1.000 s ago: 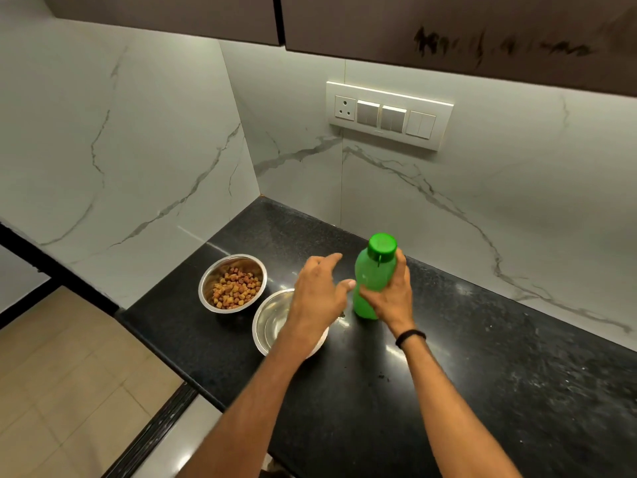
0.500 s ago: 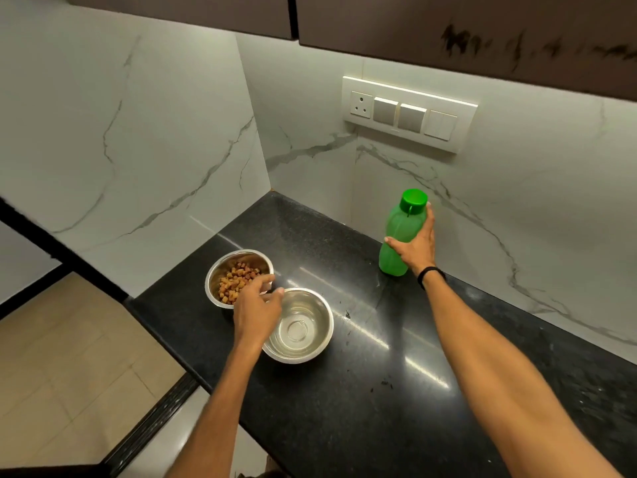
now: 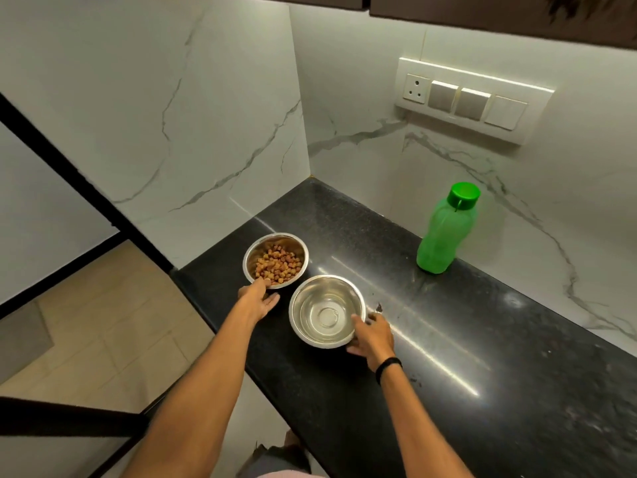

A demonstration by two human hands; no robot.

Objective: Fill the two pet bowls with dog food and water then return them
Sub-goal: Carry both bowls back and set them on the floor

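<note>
Left grip (image 3: 260,300) pinching near rim of kibble bowl (image 3: 275,240), right grip (image 3: 370,334) pinching right rim of steel bowl (image 3: 303,305), green bottle (image 3: 446,232) upright far right on worktop (image 3: 482,339).

The left hand (image 3: 259,300) grips the kibble bowl (image 3: 249,261), right hand (image 3: 374,336) the water bowl (image 3: 302,305), green bottle (image 3: 444,236) upright behind.
</note>
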